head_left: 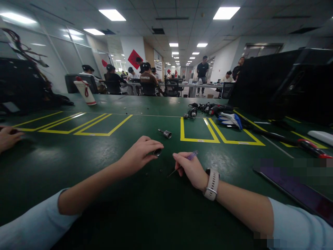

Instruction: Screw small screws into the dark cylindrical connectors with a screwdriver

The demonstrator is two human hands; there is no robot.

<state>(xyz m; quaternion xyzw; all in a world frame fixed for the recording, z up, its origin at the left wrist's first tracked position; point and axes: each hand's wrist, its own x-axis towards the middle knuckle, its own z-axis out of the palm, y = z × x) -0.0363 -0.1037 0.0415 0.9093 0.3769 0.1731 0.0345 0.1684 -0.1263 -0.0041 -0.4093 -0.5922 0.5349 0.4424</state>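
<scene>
Between the thumb and fingers of my left hand (142, 154) is a small dark metal ring (157, 152), held just above the green table. My right hand (191, 168) grips a thin screwdriver (193, 155) by its clear purple handle, its slim shaft slanting down toward the tabletop. Two tiny dark parts (160, 170) lie on the table between the hands; they are too small to name. Beyond my left hand rests a metal cylindrical part with a thin stem (165, 133).
Yellow tape outlines (200, 140) mark the green table (117, 194). At the back right lie dark motor-like parts (193, 112) and blue-white gloves (230, 120). A phone (293, 191) sits near my right arm. Another person's hand (9, 138) is at the left edge; a white cup (85, 92) stands behind.
</scene>
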